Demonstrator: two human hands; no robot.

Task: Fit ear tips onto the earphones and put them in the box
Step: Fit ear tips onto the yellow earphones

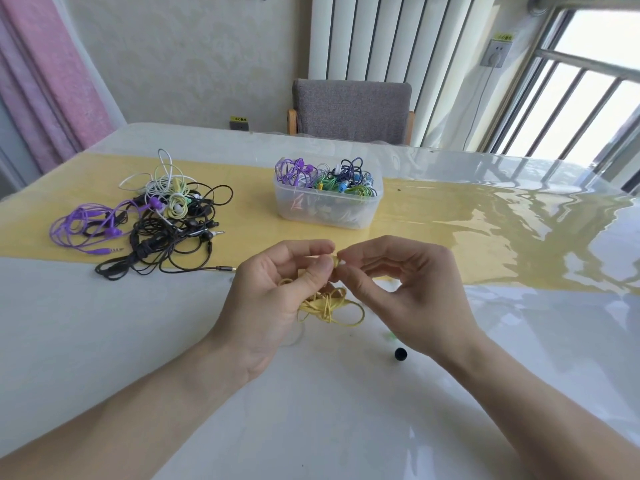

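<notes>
Earbud (334, 260) sits pinched in my left hand (277, 299), its nozzle pointing right toward my right hand (398, 292), whose fingertips squeeze a small pale ear tip (341, 262) against it; the two meet along a left-right line. Yellow cable (329, 306) hangs bunched below my left palm. The box (327, 206) lies farther off on the worktop (104, 341), about straight ahead; the unsorted earphone heap (152, 216) lies far left.
</notes>
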